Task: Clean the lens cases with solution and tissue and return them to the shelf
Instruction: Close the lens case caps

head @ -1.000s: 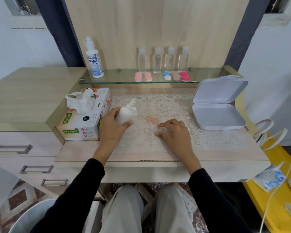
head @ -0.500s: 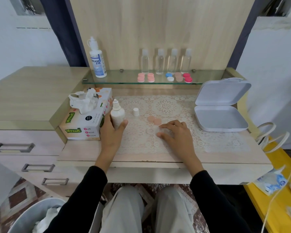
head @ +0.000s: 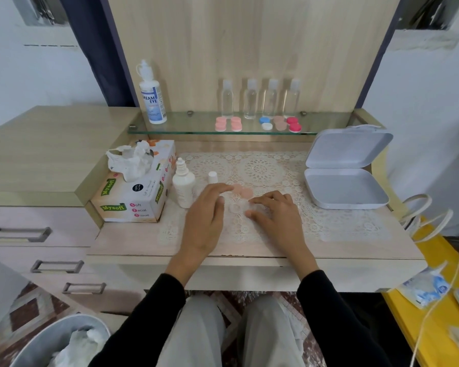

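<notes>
The lens case (head: 243, 206) being worked on is clear and lies open on the lace mat (head: 263, 170), right between the two hands, and honestly it's so see-through against the lace that its edges are hard to make out. Its two pinkish lids (head: 242, 191) sit just beyond it, touching or nearly touching each other. The right hand (head: 277, 217) has its fingers curled down, pressing on the near right part of the case; whether it's actually pinching it can't be told. The left hand (head: 206, 219) hovers just left of it, fingers loosely spread, holding nothing. First risk: if there's solution in the wells, a nudge from either hand would likely tip it into the lace. Second: the little white bottle (head: 184, 185) stands uncapped just left of the left hand, its cap (head: 212, 177) loose beside it, so an elbow swing toward the tissue box (head: 134, 192) on the left could knock it over. The loose lids could also roll or get swapped with others. Farther back, the glass shelf (head: 196, 128) holds more cases (head: 257, 123) near its front edge, so a clumsy return could shove one off. The open white box (head: 345, 168) far right looks safely out of the way.
</notes>
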A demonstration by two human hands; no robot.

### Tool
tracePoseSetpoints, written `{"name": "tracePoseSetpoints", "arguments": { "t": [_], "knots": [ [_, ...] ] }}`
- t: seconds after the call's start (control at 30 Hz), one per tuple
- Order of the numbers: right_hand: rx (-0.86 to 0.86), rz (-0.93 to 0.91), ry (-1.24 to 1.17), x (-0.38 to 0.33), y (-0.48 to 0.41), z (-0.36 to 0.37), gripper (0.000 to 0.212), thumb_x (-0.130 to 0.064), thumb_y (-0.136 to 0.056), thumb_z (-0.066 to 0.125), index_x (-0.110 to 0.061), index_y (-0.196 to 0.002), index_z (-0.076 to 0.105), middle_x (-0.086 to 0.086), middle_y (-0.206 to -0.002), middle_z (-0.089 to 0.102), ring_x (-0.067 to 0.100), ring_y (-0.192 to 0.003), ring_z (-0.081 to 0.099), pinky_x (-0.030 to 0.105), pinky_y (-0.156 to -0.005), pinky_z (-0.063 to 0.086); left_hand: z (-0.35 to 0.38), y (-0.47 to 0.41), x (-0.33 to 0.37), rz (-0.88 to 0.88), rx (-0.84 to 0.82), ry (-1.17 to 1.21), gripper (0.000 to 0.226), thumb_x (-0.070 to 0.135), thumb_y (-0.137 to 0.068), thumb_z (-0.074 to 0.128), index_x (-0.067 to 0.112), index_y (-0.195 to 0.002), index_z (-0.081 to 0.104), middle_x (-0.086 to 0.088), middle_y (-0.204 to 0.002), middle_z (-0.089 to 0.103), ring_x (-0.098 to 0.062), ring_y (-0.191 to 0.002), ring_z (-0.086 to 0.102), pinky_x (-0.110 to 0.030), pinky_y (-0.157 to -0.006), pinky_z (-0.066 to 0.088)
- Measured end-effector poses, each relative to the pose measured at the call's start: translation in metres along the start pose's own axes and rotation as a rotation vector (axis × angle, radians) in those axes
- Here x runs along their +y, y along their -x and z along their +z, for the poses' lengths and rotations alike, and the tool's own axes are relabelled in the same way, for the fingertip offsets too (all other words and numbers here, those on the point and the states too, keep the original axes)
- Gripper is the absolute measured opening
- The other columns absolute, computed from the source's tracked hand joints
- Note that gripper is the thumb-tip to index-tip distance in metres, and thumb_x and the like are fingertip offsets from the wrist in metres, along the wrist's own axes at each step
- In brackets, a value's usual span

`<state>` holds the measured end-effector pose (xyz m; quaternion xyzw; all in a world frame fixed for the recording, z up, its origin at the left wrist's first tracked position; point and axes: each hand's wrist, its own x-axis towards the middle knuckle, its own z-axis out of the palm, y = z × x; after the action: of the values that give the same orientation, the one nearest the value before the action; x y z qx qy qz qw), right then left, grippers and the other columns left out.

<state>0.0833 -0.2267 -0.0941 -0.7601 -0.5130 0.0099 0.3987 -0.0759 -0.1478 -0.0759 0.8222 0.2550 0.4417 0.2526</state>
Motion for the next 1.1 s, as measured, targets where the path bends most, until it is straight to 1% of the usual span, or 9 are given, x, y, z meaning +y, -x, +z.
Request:
{"name": "tracePoseSetpoints", "arguments": {
  "t": [0.07,0.17,0.23,0.33,0.43,0.53,0.73,0.9,1.1],
  "knots": [
    [0.005,0.000,-0.004,0.000,0.000,-0.001,0.030,-0.044,-0.081,0.070,-0.028,-0.106,0.072,-0.011,-0.102,0.059,0.009,-0.095,0.041,0.033,-0.086,0.039,0.009,-0.012,-0.013,-0.011,-0.167,-0.060,0.039,-0.004,-0.094,0.040,0.013,-0.124,0.058,0.001,-0.127,0.057,-0.012,-0.119,0.052,-0.023,-0.101,0.039],
    [0.004,-0.006,-0.003,0.000,0.000,0.000,0.030,-0.043,-0.081,0.071,-0.028,-0.106,0.072,-0.009,-0.101,0.059,0.010,-0.094,0.041,0.035,-0.086,0.040,0.018,-0.031,-0.026,-0.041,-0.315,-0.173,0.057,-0.018,-0.082,0.041,0.009,-0.129,0.055,-0.005,-0.136,0.052,-0.020,-0.127,0.047,-0.028,-0.107,0.035],
    [0.001,-0.006,0.004,0.000,-0.001,0.000,0.030,-0.044,-0.081,0.071,-0.028,-0.106,0.072,-0.009,-0.102,0.059,0.011,-0.095,0.042,0.036,-0.086,0.041,0.019,-0.043,-0.031,-0.040,-0.390,-0.240,0.063,-0.020,-0.079,0.041,0.010,-0.133,0.052,-0.006,-0.142,0.047,-0.021,-0.132,0.041,-0.032,-0.110,0.032],
    [-0.001,0.000,0.002,0.001,-0.001,0.001,0.029,-0.044,-0.081,0.070,-0.029,-0.106,0.072,-0.010,-0.103,0.059,0.011,-0.096,0.042,0.036,-0.087,0.041,0.020,-0.052,-0.034,-0.012,-0.469,-0.339,0.058,-0.014,-0.083,0.043,0.014,-0.134,0.053,-0.006,-0.144,0.045,-0.023,-0.133,0.040,-0.039,-0.106,0.036],
    [-0.001,-0.004,-0.003,0.001,0.000,0.000,0.029,-0.044,-0.081,0.070,-0.029,-0.106,0.072,-0.010,-0.102,0.059,0.010,-0.096,0.042,0.035,-0.086,0.040,0.023,-0.053,-0.033,-0.003,-0.406,-0.398,0.041,-0.006,-0.087,0.047,0.012,-0.120,0.062,-0.005,-0.127,0.060,-0.027,-0.113,0.057,-0.043,-0.089,0.049],
    [-0.002,-0.008,0.005,0.001,0.000,0.000,0.029,-0.044,-0.081,0.070,-0.028,-0.106,0.072,-0.009,-0.103,0.059,0.011,-0.096,0.042,0.035,-0.085,0.040,0.024,-0.053,-0.035,-0.053,-0.330,-0.420,0.025,0.001,-0.090,0.052,0.014,-0.108,0.065,-0.002,-0.105,0.067,-0.024,-0.093,0.063,-0.042,-0.077,0.052],
    [0.005,-0.012,0.019,0.002,0.000,0.000,0.029,-0.045,-0.081,0.070,-0.029,-0.106,0.072,-0.009,-0.102,0.059,0.011,-0.096,0.043,0.034,-0.083,0.040,0.018,-0.047,-0.031,-0.043,-0.299,-0.337,0.023,-0.002,-0.087,0.054,0.008,-0.104,0.066,-0.005,-0.103,0.068,-0.022,-0.097,0.062,-0.040,-0.080,0.051],
    [0.002,-0.015,0.030,0.002,-0.001,0.001,0.030,-0.045,-0.081,0.070,-0.028,-0.106,0.072,-0.009,-0.102,0.059,0.013,-0.096,0.044,0.033,-0.082,0.038,0.011,-0.028,-0.026,-0.020,-0.218,-0.031,0.016,0.010,-0.090,0.059,0.010,-0.104,0.067,0.001,-0.101,0.068,-0.011,-0.095,0.061,-0.030,-0.083,0.051],
    [-0.006,-0.016,0.037,0.003,-0.001,0.001,0.031,-0.046,-0.081,0.069,-0.028,-0.107,0.071,-0.009,-0.104,0.059,0.012,-0.097,0.043,0.032,-0.083,0.038,0.012,-0.014,-0.029,0.011,-0.236,0.007,0.016,0.014,-0.088,0.063,0.013,-0.103,0.068,0.004,-0.100,0.066,-0.010,-0.094,0.060,-0.030,-0.083,0.051]
  ]
}}
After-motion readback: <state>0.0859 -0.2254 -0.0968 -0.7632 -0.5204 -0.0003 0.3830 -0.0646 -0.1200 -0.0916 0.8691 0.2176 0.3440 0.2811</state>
